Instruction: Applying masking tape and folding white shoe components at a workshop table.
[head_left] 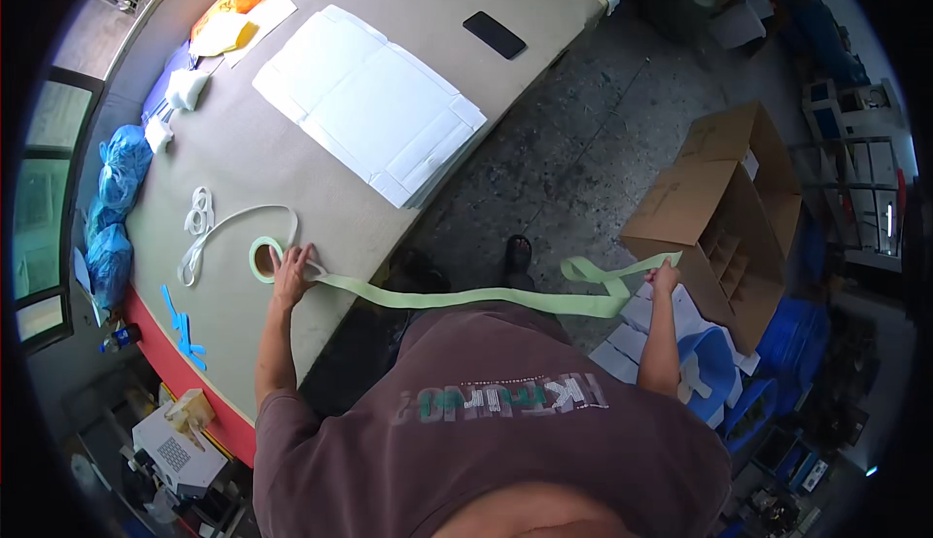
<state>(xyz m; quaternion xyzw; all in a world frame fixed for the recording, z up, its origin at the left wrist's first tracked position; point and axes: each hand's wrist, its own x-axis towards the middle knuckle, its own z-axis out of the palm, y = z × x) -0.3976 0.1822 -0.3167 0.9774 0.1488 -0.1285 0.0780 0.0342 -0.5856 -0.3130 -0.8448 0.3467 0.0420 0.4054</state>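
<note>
My left hand [290, 274] rests at the near edge of the table, fingers spread, its outer fingers touching the rim of a pale green tape roll [259, 264] with a brown core. A long pale green strip of tape [457, 298] runs from beneath this hand across the front of my body. At the right, my right hand [664, 276] is closed on the strip's far end. The strip sags in the middle and makes a loop short of that hand. Beyond the roll, a white flat strap [197, 232] lies in loose loops, one end reaching toward my left hand.
White folded cardboard sheets [374, 101] and a black phone [495, 35] lie farther up the table. Blue bags [120, 173] line its left side, near blue strips [180, 326]. An open brown carton [714, 217] and a blue stool-like item [708, 368] stand at the right.
</note>
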